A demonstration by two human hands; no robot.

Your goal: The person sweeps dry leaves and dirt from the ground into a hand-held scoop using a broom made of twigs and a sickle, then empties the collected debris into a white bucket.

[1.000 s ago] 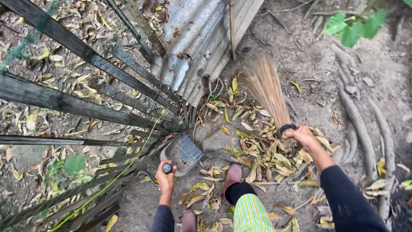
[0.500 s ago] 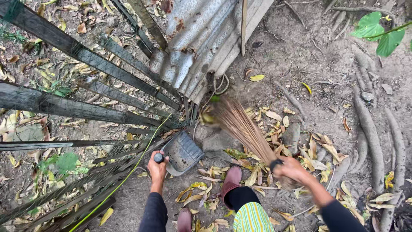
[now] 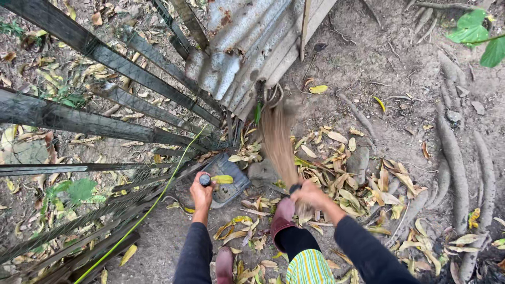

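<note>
Head view: a corrugated metal sheet (image 3: pixel 247 47) is seen far left. A blurred straw broom (image 3: pixel 278 142) is gripped by the right hand (image 3: pixel 310 197), bristles pointing far. A grey dustpan (image 3: pixel 227 179) is held by its handle in the closed left hand (image 3: pixel 201 193), just left of the broom.

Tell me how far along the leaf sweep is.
Barely started: one yellow leaf lies in the dustpan, which the left hand holds by its handle. The right hand grips the broom, blurred mid-sweep. Left to do: fallen leaves cover the dirt to the right and by the shoes.
</note>
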